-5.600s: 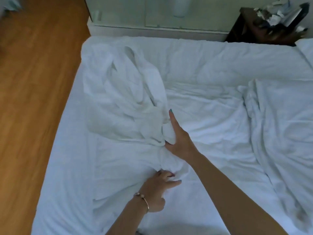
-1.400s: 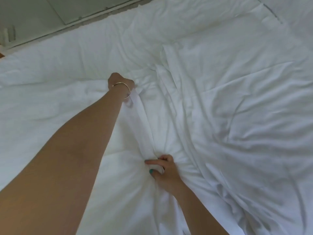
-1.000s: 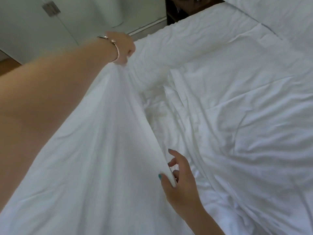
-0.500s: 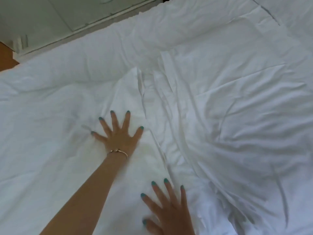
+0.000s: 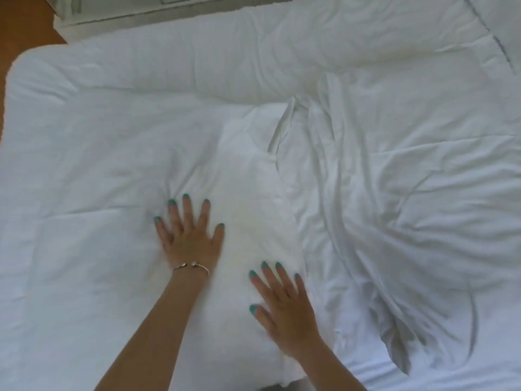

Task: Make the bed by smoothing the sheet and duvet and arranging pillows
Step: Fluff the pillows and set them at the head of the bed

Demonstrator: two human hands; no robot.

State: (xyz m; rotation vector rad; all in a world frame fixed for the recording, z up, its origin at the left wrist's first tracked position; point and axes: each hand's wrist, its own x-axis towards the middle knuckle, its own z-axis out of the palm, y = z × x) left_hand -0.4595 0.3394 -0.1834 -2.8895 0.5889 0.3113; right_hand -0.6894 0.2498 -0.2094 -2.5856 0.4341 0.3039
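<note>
Currently, head view only. Left hand (image 5: pixel 189 237), thin metal bangle (image 5: pixel 191 266) at the wrist, lies flat with fingers spread wide on the white cotton duvet (image 5: pixel 84 179). It holds nothing and only presses down. Right hand (image 5: pixel 284 311) is the same: palm down, fingers straight and fanned, resting on a folded white flap of bedding (image 5: pixel 253 193) just right of the left hand. Neither hand grips cloth.

Bedding state: the duvet's left half looks fairly flat, with shallow creases only. The flap under the right hand forms a raised ridge running up toward the middle of the bed. Right of it, a rumpled white sheet (image 5: pixel 408 221) is heavily wrinkled, with long folds fanning out and a loose edge hanging at lower right. Whether flap and sheet are one piece, cannot tell.

Along the top runs a soft white roll, and a white piped pillow edge (image 5: pixel 496 38) shows at the top right corner. Brown wooden floor (image 5: pixel 17 29) is visible top left.

Judgement: smoothing is mid-way. Left side is roughly done; centre ridge and the whole right side are left. Pillows don't look arranged yet.
</note>
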